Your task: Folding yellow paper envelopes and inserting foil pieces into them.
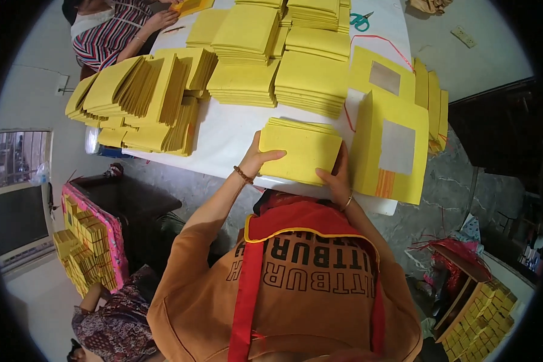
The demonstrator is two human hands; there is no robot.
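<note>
A stack of yellow paper sheets [298, 151] is held at the near edge of the white-covered table [223, 130]. My left hand [263, 155] grips its left end, thumb lying on top and fingers hidden behind. At the right end, my right hand [338, 172] closes round the stack's side with the thumb on the near corner. Just right of it lie large yellow sheets [362, 151] with a silvery square [397, 148] and orange stripes [385, 183]. Beyond the held stack stand neat piles of yellow paper [312, 81].
Folded yellow bundles [136, 99] fill the table's left side. Green-handled scissors [360, 22] and a red string [377, 37] lie at the far right. A co-worker in a striped top [105, 45] sits far left; another person [117, 320] is lower left, near bundled yellow stacks [84, 241].
</note>
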